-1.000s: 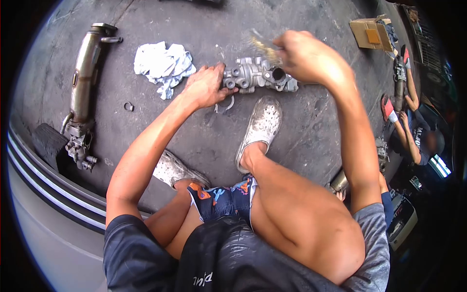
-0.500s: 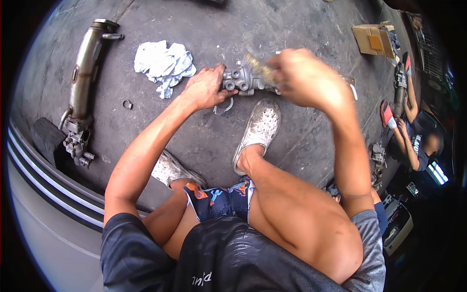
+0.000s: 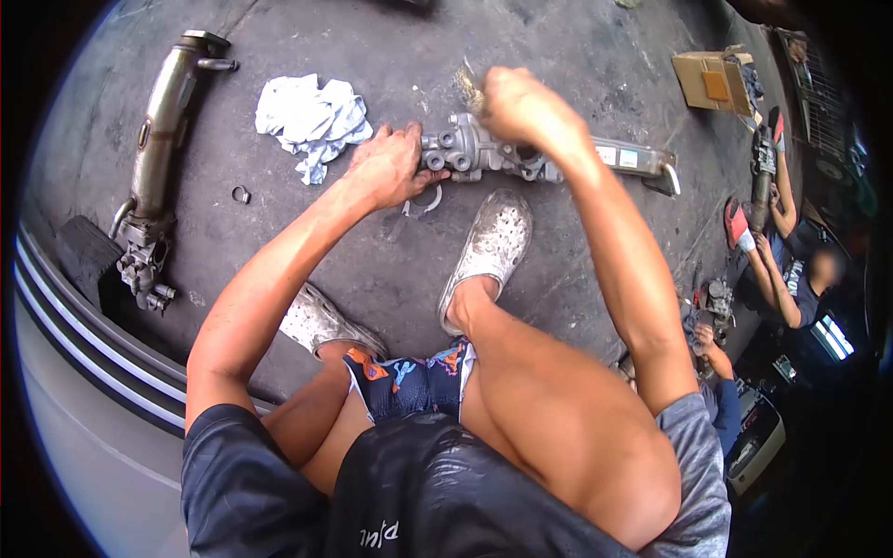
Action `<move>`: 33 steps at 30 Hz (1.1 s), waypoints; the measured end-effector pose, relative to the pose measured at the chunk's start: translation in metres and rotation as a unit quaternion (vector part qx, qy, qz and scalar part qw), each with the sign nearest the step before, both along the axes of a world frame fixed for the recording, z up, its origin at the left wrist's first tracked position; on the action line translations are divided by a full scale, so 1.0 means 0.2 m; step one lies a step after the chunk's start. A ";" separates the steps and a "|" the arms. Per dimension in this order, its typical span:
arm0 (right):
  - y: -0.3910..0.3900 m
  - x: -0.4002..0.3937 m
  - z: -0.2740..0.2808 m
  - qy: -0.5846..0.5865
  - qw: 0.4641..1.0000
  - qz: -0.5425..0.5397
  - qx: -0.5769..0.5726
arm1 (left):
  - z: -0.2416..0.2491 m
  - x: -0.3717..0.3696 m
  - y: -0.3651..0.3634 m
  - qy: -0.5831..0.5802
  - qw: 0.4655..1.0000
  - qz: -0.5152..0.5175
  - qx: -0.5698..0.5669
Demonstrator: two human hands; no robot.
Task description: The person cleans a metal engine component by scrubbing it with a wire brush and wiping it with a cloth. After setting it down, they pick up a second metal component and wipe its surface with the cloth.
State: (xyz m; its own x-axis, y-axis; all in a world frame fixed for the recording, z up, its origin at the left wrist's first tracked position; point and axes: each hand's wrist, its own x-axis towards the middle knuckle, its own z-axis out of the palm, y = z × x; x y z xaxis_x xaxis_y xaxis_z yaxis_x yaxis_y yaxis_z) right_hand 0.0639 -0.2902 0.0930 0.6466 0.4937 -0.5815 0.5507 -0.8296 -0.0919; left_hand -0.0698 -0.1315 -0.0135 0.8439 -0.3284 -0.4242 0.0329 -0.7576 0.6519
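An EGR cooler lies across the floor before me, its grey cast valve housing on the left and a labelled metal body to the right. My left hand is closed around the housing's left end, thumb at the lower edge. Raised over the housing, my right hand grips a brush with yellowish bristles, slightly blurred; its handle is hidden in the fist. Just below my left fingers lies a thin C-shaped ring. A crumpled pale cloth rests left of that hand.
A second EGR cooler lies at the left, near a small round clamp. A cardboard box stands at upper right. On the right, a co-worker handles a similar part, and another person's hand touches a metal part.
My right hand with the brush has moved up and left, uncovering more of the cooler's labelled body. My left hand keeps its hold. At the right, another person's hand has come into view.
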 end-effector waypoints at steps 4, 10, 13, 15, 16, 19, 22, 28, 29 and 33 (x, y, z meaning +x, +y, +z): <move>0.02 -0.04 0.37 -0.013 0.999 -0.036 0.021 | 0.02 -0.03 0.01 0.006 1.000 -0.017 0.010; 0.02 -0.09 0.01 0.016 0.999 0.025 -0.019 | -0.03 -0.04 -0.02 0.005 1.000 0.009 0.004; 0.07 0.01 0.20 0.005 0.999 -0.026 0.023 | 0.00 -0.04 0.00 -0.013 0.999 -0.015 0.027; -0.02 -0.05 0.33 -0.097 0.992 0.034 0.070 | -0.01 -0.02 0.01 -0.028 0.999 -0.026 0.025; 0.02 -0.09 0.43 -0.026 0.999 -0.034 0.024 | 0.00 -0.02 0.02 -0.007 1.000 -0.018 0.015; -0.11 -0.19 0.09 -0.031 0.999 -0.002 0.015 | -0.01 -0.02 0.01 0.002 1.000 -0.007 0.008; -0.02 -0.05 -0.02 0.019 0.999 -0.022 -0.020 | -0.01 -0.01 0.02 0.004 1.000 -0.027 0.014; -0.10 -0.06 0.50 -0.015 1.000 -0.013 0.024 | 0.01 0.02 0.03 0.029 0.999 -0.033 -0.001; -0.11 -0.09 0.49 0.028 0.998 -0.059 -0.005 | 0.00 0.01 0.02 0.033 0.999 -0.027 -0.006; -0.02 0.08 0.12 0.074 0.986 0.099 -0.107 | 0.02 0.03 0.03 0.054 0.998 -0.039 -0.005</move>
State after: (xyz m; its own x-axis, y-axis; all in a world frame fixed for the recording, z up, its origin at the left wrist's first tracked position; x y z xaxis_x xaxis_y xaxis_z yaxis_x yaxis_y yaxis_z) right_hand 0.0798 -0.2951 0.1164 0.4501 0.4571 -0.7671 0.6980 -0.7159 -0.0171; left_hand -0.0639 -0.1246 -0.0090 0.7659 -0.3954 -0.5071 0.0448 -0.7539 0.6554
